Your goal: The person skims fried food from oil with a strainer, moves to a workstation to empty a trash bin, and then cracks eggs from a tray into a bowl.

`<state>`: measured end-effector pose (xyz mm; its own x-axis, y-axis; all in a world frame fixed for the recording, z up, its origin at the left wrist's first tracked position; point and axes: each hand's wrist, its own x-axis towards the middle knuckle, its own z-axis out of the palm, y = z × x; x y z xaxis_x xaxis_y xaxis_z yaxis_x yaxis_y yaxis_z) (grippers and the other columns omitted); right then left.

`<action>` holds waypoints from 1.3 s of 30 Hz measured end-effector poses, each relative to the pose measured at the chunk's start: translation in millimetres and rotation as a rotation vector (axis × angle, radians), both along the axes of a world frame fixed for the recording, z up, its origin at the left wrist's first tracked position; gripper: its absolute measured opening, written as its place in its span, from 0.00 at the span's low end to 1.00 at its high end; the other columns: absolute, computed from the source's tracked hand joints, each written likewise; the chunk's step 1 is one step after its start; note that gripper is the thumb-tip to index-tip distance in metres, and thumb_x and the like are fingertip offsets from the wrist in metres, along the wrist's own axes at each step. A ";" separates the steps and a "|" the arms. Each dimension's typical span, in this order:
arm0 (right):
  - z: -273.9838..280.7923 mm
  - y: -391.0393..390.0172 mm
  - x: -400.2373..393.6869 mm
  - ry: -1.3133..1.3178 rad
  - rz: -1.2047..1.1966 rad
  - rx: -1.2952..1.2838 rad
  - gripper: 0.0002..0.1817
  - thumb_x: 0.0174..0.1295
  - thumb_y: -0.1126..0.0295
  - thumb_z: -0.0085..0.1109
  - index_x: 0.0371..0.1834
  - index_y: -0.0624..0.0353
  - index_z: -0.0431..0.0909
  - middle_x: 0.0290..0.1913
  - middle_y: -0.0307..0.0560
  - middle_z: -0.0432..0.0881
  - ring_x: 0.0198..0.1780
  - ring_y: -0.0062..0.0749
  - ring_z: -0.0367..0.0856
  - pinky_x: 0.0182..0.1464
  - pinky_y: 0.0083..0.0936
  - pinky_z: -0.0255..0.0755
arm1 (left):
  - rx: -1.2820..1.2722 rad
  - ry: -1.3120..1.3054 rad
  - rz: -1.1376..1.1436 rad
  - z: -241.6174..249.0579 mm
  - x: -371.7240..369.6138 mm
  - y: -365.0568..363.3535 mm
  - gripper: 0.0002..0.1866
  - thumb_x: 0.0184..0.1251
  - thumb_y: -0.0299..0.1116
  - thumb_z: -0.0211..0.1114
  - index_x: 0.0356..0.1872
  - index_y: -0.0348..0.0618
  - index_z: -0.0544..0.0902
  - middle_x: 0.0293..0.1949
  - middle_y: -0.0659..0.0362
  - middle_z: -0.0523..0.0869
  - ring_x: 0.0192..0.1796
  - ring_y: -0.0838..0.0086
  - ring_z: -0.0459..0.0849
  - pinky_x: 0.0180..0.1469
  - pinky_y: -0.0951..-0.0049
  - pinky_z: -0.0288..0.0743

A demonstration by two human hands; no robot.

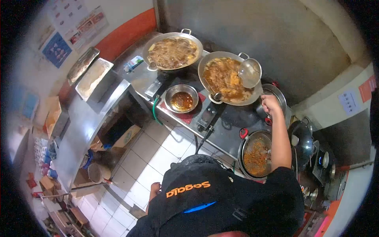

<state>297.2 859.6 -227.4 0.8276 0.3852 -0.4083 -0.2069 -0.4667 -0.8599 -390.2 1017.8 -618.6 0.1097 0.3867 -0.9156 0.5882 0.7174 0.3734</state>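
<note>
My right hand (270, 104) is wrapped around the handle of a skimmer (250, 73). The skimmer's round head is over the right side of a large wok (202, 71), where pieces of food bubble in brown oil. I cannot make out whether the head touches the oil. Lower left, my left hand (156, 188) hangs beside my body, away from the counter. Part of it is hidden and its fingers are too small to read. My black cap and shirt (237, 197) fill the bottom of the view.
A second wok (193, 40) of frying food stands behind left. In front sits a metal bowl (170, 94) with brown liquid. A pot (279, 94) is beside my right hand, and a strainer of brown bits (256, 158) sits below my forearm. A steel counter (85, 134) runs along the left.
</note>
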 end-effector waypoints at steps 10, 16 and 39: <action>-12.2 3.2 -13.3 -0.097 -0.109 -0.080 0.28 0.48 0.84 0.38 0.57 0.63 0.63 0.15 0.41 0.66 0.09 0.24 0.60 0.09 0.23 0.52 | 0.187 0.071 -0.206 29.1 26.8 22.4 0.13 0.62 0.36 0.50 0.44 0.41 0.75 0.33 0.56 0.80 0.27 0.69 0.77 0.24 0.68 0.68; -21.3 12.6 7.2 0.296 -0.155 0.514 0.20 0.53 0.81 0.44 0.52 0.65 0.61 0.24 0.40 0.69 0.13 0.16 0.60 0.11 0.12 0.53 | 0.155 0.064 0.022 21.1 28.1 24.7 0.13 0.60 0.35 0.51 0.43 0.40 0.76 0.31 0.56 0.80 0.27 0.69 0.78 0.22 0.71 0.67; -77.4 441.6 -32.6 -0.553 0.117 -0.466 0.07 0.47 0.79 0.42 0.23 0.67 0.73 0.18 0.53 0.75 0.15 0.37 0.74 0.14 0.33 0.63 | 0.534 -0.077 -0.857 -25.2 -19.1 223.7 0.11 0.53 0.34 0.54 0.33 0.39 0.79 0.29 0.54 0.81 0.26 0.68 0.80 0.23 0.66 0.72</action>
<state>264.6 1301.2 -304.8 0.9244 0.3717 -0.0855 0.2733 -0.8019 -0.5313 -409.2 1241.6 -643.9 0.5938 0.5067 -0.6250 0.7876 -0.2070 0.5804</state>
